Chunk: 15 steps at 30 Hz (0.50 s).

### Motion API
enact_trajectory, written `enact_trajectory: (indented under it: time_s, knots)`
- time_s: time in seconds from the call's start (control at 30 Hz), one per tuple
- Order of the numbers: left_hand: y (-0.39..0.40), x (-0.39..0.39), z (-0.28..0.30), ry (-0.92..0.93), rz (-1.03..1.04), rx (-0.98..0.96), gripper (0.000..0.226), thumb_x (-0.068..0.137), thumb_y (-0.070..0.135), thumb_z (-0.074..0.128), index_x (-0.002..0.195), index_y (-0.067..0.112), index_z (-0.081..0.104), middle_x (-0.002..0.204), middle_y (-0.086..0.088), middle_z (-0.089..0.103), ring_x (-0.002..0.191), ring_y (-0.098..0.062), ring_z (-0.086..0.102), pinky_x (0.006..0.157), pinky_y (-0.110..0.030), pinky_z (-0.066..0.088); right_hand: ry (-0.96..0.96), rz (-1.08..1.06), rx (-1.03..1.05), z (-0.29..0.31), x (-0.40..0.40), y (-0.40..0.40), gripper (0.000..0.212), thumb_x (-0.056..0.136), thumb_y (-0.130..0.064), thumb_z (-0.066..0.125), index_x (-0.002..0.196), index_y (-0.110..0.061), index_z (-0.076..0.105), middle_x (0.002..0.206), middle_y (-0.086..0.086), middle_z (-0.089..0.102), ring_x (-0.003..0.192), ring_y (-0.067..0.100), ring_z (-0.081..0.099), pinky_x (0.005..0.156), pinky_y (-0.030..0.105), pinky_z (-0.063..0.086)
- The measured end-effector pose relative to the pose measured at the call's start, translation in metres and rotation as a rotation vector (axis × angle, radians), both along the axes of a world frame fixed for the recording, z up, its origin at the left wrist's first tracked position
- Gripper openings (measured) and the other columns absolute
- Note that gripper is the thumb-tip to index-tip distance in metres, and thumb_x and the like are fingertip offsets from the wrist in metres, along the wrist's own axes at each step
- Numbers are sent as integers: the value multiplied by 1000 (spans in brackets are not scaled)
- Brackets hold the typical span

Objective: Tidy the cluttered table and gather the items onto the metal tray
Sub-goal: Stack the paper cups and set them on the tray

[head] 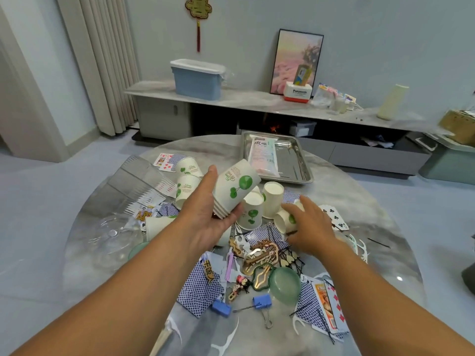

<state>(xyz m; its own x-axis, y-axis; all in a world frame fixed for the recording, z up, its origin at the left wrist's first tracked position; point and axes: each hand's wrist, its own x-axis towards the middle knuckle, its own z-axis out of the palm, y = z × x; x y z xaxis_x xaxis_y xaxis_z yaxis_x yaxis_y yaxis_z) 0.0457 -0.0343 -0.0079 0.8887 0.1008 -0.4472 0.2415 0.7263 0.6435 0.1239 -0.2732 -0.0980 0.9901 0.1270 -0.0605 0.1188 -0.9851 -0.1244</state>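
Cup-gathering looks to be the step in hand: paper cups printed with green leaves are being nested into one stack before going to the metal tray (298, 176), which sits at the far edge of the round desk (380, 227) and already holds a flat pastel packet (263, 155). The left hand (205, 217) is raised above the middle of the desk, fingers and thumb curled round a tilted stack of nested cups (235, 191), rims toward the palm. The right hand (308, 224) reaches low to the right of it, fingers bent over a cup lying on its side (285, 219); whether it has a firm grip yet is hard to tell. Two more cups stand upside down just beyond, and others lie toward the left edge. The next move probably calls for lifting the fallen cup and sliding it onto the stack, rims aligned. Playing cards, hair clips, blue binder clips (262, 301) and a green bowl (285, 285) litter the near edge, none yet gathered.
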Motion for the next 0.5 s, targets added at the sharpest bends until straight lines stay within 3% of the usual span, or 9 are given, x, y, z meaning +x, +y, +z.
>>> enact_trajectory:
  time_s: [0.1, 0.17, 0.23, 0.3, 0.37, 0.43, 0.5]
  knots:
    - [2, -2, 4, 33, 16, -50, 50, 93, 54, 63, 115, 10, 66, 97, -16, 77, 90, -29, 70, 74, -37, 61, -132, 7, -56, -8, -2, 0, 76, 77, -32, 80, 143, -43, 44, 159, 4, 30, 143, 31, 34, 116, 48, 31]
    - [5, -2, 5, 48, 21, -79, 56, 94, 58, 60, 119, 9, 65, 109, -18, 73, 91, -30, 67, 71, -35, 61, -201, -5, 20, -2, -3, 2, 67, 75, -33, 81, 136, -39, 52, 141, -1, 49, 126, 26, 50, 105, 45, 40]
    - [9, -2, 6, 46, 25, -107, 57, 95, 60, 57, 120, 9, 67, 110, -18, 72, 89, -30, 66, 70, -34, 61, -269, -96, 267, 11, -5, 0, 61, 73, -39, 80, 129, -35, 56, 116, -4, 60, 105, 23, 59, 94, 43, 48]
    - [13, -2, 7, 32, 36, -134, 56, 95, 60, 57, 115, 9, 69, 96, -18, 75, 79, -29, 68, 71, -35, 61, -304, -236, 609, 29, -4, -5, 62, 73, -53, 76, 127, -33, 54, 104, -7, 61, 99, 22, 62, 89, 47, 53]
    - [17, -2, 8, 21, 55, -166, 53, 95, 59, 58, 108, 8, 70, 79, -17, 76, 63, -29, 70, 74, -37, 61, -331, -304, 980, 46, 1, -5, 60, 74, -58, 76, 123, -31, 55, 110, -4, 65, 101, 22, 64, 84, 43, 56]
    - [20, 0, 9, 17, 67, -195, 53, 95, 58, 59, 106, 8, 70, 74, -18, 74, 57, -29, 70, 77, -39, 60, -316, -260, 1283, 59, 9, 5, 52, 81, -47, 80, 123, -29, 56, 118, -2, 67, 104, 16, 66, 80, 30, 55]
    - [21, 2, 11, 22, 77, -227, 54, 95, 58, 60, 109, 7, 70, 77, -19, 75, 62, -31, 69, 77, -40, 60, -261, -179, 1367, 66, 19, 20, 53, 85, -34, 81, 129, -30, 50, 125, 1, 66, 107, 14, 66, 84, 30, 57]
